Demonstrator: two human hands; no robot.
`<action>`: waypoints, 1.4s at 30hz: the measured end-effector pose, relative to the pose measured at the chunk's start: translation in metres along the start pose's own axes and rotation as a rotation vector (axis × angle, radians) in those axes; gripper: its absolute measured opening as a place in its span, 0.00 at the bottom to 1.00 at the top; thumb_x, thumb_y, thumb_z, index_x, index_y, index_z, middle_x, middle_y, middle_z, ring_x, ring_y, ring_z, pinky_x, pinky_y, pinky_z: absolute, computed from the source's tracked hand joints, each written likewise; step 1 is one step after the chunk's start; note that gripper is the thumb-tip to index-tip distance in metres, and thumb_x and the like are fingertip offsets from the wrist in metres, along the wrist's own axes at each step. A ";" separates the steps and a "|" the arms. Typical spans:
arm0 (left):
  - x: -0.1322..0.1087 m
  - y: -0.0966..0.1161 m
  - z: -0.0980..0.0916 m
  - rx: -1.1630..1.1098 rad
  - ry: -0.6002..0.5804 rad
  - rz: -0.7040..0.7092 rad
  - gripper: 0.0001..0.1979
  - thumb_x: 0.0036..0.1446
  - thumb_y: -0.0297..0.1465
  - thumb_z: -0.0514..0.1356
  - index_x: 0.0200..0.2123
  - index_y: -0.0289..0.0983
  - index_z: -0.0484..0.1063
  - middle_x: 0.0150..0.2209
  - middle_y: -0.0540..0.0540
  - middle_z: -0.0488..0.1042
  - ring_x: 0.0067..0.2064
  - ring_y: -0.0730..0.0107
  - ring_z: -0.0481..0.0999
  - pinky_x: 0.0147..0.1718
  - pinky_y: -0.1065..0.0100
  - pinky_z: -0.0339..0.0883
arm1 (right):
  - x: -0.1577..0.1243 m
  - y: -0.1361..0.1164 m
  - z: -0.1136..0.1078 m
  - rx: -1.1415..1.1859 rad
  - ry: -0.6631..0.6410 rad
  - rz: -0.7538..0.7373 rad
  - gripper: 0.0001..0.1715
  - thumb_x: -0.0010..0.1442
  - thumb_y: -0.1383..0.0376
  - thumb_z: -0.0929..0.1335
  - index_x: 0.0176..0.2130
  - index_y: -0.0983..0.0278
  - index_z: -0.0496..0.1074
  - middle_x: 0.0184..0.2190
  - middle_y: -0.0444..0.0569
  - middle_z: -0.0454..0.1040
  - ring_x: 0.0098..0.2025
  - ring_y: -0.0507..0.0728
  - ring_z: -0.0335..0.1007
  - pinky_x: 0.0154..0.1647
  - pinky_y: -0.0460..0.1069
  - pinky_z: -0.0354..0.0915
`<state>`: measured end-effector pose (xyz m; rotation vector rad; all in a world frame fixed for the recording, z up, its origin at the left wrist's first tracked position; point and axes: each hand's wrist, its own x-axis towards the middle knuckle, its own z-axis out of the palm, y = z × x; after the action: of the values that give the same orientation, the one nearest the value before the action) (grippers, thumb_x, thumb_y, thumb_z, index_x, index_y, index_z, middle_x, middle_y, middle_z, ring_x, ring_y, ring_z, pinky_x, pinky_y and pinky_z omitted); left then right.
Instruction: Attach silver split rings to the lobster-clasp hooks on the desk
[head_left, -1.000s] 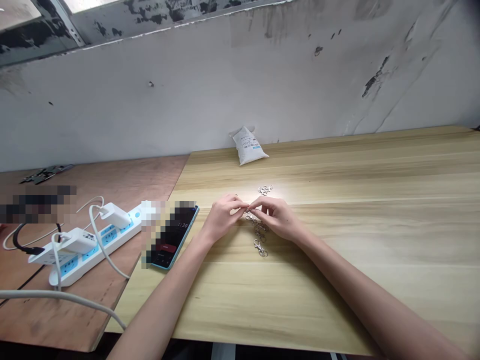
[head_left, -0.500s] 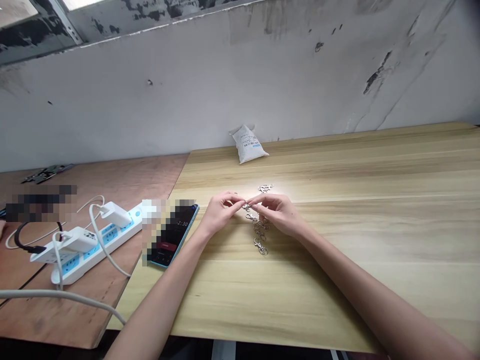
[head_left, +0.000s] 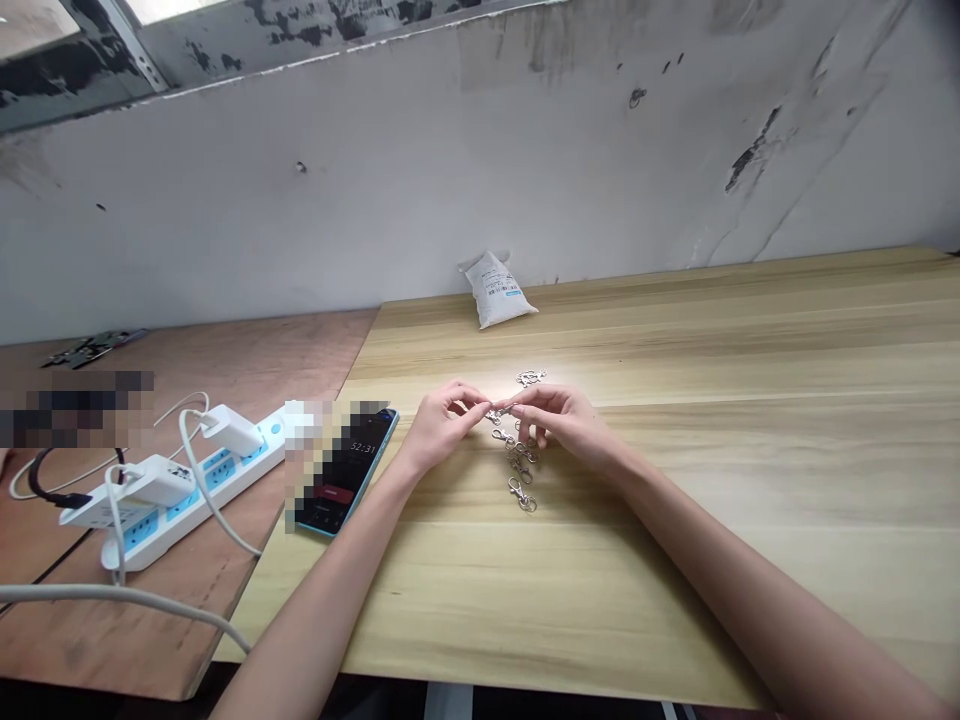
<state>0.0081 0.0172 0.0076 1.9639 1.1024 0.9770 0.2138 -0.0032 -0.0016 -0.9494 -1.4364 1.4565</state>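
Note:
My left hand (head_left: 450, 424) is closed in a pinch on a small silver lobster clasp (head_left: 492, 417), just above the table. From the other side, my right hand (head_left: 562, 420) pinches a thin silver metal piece at the same spot; the fingertips hide whether it is a part of that clasp. Below the fingers lies a loose row of lobster clasps with split rings, the nearest to me being a clasp (head_left: 519, 490) with its ring. Beyond my right fingers sits a small pile of silver metal parts (head_left: 532, 377).
A white plastic packet (head_left: 499, 292) with a label stands near the wall. Left of my left arm lies a phone (head_left: 352, 475) with a lit timer. A white power strip (head_left: 202, 490) with chargers and cables rests on the lower brown board (head_left: 300, 350).
My right hand has shifted slightly right and its fingers have stretched out more, showing the metal piece between them. My left hand has stayed nearly still.

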 end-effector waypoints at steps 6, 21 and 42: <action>-0.002 0.002 0.002 0.070 0.047 0.049 0.05 0.55 0.30 0.61 0.29 0.36 0.75 0.33 0.47 0.74 0.35 0.72 0.74 0.33 0.71 0.69 | 0.001 0.002 0.001 0.014 -0.009 0.005 0.18 0.53 0.53 0.73 0.38 0.65 0.78 0.30 0.48 0.77 0.26 0.49 0.71 0.20 0.43 0.62; 0.001 -0.003 0.003 -0.340 -0.147 -0.252 0.15 0.57 0.40 0.62 0.41 0.36 0.80 0.32 0.45 0.77 0.34 0.71 0.73 0.34 0.69 0.69 | -0.001 0.001 -0.001 0.078 -0.015 -0.019 0.16 0.54 0.55 0.73 0.37 0.63 0.77 0.34 0.49 0.78 0.28 0.50 0.71 0.23 0.44 0.66; 0.001 -0.004 0.004 -0.572 -0.105 -0.333 0.13 0.51 0.39 0.67 0.30 0.34 0.77 0.32 0.46 0.75 0.32 0.75 0.69 0.36 0.70 0.65 | -0.004 0.000 -0.002 0.060 -0.048 -0.051 0.14 0.56 0.54 0.72 0.36 0.62 0.76 0.44 0.52 0.78 0.30 0.52 0.73 0.26 0.46 0.67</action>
<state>0.0100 0.0191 0.0030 1.3082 0.9227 0.8730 0.2173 -0.0064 -0.0017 -0.8403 -1.4338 1.4854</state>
